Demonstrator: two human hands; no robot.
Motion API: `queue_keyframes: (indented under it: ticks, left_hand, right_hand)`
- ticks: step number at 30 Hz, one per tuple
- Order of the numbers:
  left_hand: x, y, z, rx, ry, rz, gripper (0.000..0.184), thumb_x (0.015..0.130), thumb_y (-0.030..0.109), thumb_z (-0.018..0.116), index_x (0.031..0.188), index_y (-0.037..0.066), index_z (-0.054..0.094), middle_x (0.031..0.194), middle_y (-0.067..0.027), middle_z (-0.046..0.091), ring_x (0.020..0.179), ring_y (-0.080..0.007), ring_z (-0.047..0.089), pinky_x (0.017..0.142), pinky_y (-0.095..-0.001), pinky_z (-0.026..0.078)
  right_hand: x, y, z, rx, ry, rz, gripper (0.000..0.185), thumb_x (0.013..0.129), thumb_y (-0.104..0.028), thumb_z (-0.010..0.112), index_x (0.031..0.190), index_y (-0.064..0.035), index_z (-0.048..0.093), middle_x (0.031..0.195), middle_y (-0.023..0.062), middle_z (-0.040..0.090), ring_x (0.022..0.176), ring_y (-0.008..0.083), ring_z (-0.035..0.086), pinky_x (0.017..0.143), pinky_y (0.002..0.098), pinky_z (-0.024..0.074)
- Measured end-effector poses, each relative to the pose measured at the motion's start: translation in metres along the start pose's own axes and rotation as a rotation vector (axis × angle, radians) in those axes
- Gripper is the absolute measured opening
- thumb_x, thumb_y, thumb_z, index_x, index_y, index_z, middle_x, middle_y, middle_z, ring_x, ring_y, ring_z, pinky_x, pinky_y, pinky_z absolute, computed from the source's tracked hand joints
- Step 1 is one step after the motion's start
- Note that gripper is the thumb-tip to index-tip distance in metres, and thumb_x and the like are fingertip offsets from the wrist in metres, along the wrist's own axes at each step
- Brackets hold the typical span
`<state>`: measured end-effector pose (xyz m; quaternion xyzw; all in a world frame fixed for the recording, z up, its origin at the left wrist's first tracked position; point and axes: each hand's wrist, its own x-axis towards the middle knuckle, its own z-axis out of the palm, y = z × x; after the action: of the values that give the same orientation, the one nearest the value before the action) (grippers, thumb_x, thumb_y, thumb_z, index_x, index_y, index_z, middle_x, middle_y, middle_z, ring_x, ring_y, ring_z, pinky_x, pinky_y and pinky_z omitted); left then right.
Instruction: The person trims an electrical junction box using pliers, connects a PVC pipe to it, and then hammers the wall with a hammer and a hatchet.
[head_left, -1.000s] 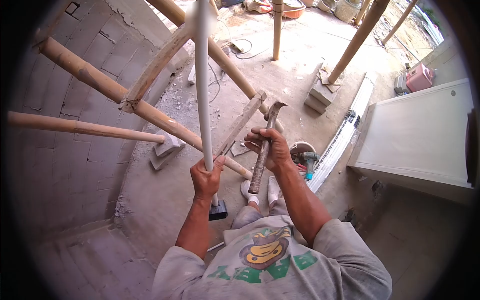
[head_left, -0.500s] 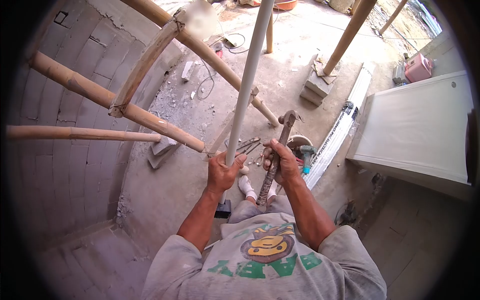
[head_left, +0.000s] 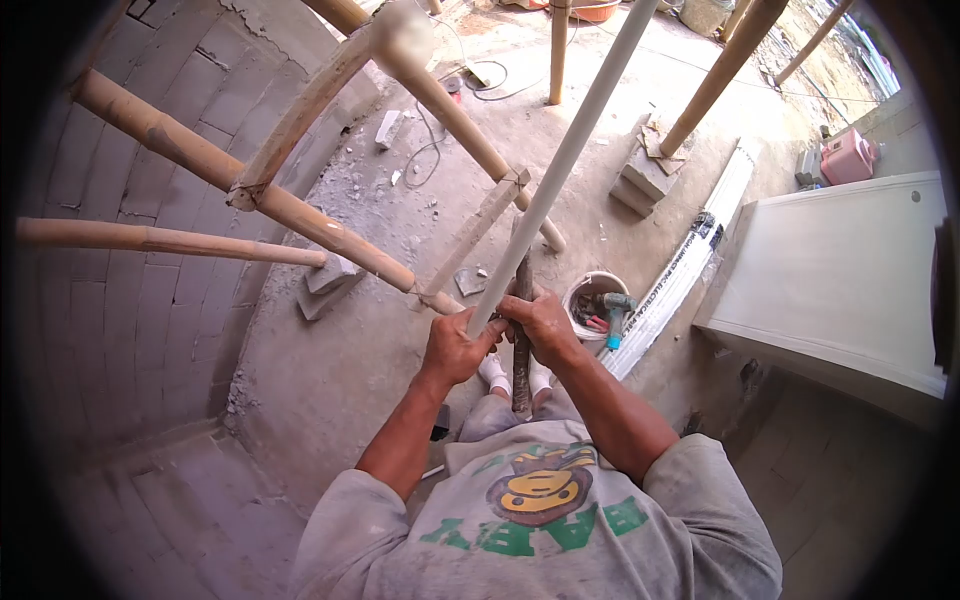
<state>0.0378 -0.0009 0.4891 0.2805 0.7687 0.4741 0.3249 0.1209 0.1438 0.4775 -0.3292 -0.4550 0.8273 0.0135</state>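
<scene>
My left hand (head_left: 455, 348) is wrapped round a long white pipe (head_left: 560, 165), which slants up and to the right. My right hand (head_left: 543, 325) is closed on the dark, worn handle of a hammer (head_left: 521, 378). The handle stands nearly upright, and the hammer's head is largely hidden behind the pipe. Both hands are close together, with the right fingers near the pipe at the left thumb; whether they touch it I cannot tell. A small black box (head_left: 441, 422) shows below my left forearm, partly covered.
Bamboo ladder-like poles (head_left: 310, 240) lean at the left by a block wall (head_left: 130, 300). A white bucket (head_left: 568, 300) holds tools, including a teal-and-grey power drill (head_left: 618, 312). Right of it lie wrapped white pipes (head_left: 680, 270) and a white cabinet-like box (head_left: 830, 260). Concrete blocks (head_left: 645, 180) support another pole.
My right hand has moved left with the hammer, up to my left hand. The pipe now tilts further to the right. The hammer's head has gone mostly behind the pipe.
</scene>
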Motion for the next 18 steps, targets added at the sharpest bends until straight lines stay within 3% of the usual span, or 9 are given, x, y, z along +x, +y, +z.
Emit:
queue_keyframes:
  ticks: [5,6,9,13,14,18]
  left_hand:
    - [0.0,-0.013,0.007,-0.029,0.036,-0.05,0.023,0.09,0.02,0.07,0.096,-0.002,0.069,0.07,-0.0072,0.069,0.061,-0.0124,0.066,0.057,-0.0292,0.052]
    - [0.002,-0.014,0.009,-0.064,0.043,-0.049,0.024,0.09,0.02,0.07,0.096,-0.003,0.069,0.07,-0.0072,0.069,0.061,-0.0124,0.066,0.057,-0.0289,0.052]
    - [0.005,-0.015,0.01,-0.106,0.053,-0.094,0.025,0.09,0.018,0.07,0.093,-0.007,0.066,0.071,-0.0088,0.067,0.06,-0.0125,0.063,0.055,-0.0255,0.051]
    - [0.011,-0.013,0.002,-0.06,0.052,-0.051,0.021,0.091,0.018,0.069,0.088,-0.003,0.067,0.066,-0.0031,0.061,0.055,-0.0089,0.056,0.051,-0.0238,0.046]
    - [0.014,-0.01,0.003,-0.057,0.085,-0.037,0.021,0.089,0.016,0.071,0.086,-0.004,0.064,0.063,-0.0004,0.058,0.054,-0.0077,0.051,0.05,-0.0251,0.04]
    - [0.032,-0.017,0.003,-0.124,0.181,0.06,0.022,0.09,0.019,0.07,0.086,0.0,0.059,0.064,-0.0022,0.055,0.053,-0.0073,0.05,0.048,-0.0241,0.04]
  right_hand:
    - [-0.003,0.015,-0.006,0.016,0.011,0.021,0.033,0.085,-0.035,0.072,0.092,-0.0038,0.065,0.069,0.0029,0.061,0.058,0.009,0.053,0.052,0.0247,0.0393]
    - [0.0,0.025,-0.011,-0.002,0.055,-0.008,0.038,0.086,-0.038,0.073,0.089,-0.0021,0.062,0.065,0.0019,0.054,0.048,0.0115,0.049,0.044,0.0269,0.038]
    - [0.007,0.06,-0.046,0.0,0.156,0.102,0.036,0.086,-0.038,0.072,0.084,-0.0036,0.06,0.061,0.0014,0.052,0.045,0.0119,0.048,0.042,0.0278,0.0367]
    - [0.026,0.133,-0.122,-0.187,0.372,0.422,0.026,0.082,-0.02,0.072,0.073,-0.0008,0.057,0.055,0.0045,0.051,0.042,0.0152,0.049,0.04,0.0324,0.0385]
    - [0.035,0.167,-0.143,-0.163,0.426,0.483,0.025,0.079,-0.017,0.072,0.071,0.0023,0.059,0.057,0.0077,0.055,0.045,0.0166,0.052,0.041,0.0341,0.04]
    - [0.044,0.247,-0.199,-0.414,0.534,0.58,0.022,0.074,-0.015,0.071,0.072,0.0062,0.064,0.069,0.0149,0.065,0.053,0.0241,0.061,0.05,0.0378,0.0475]
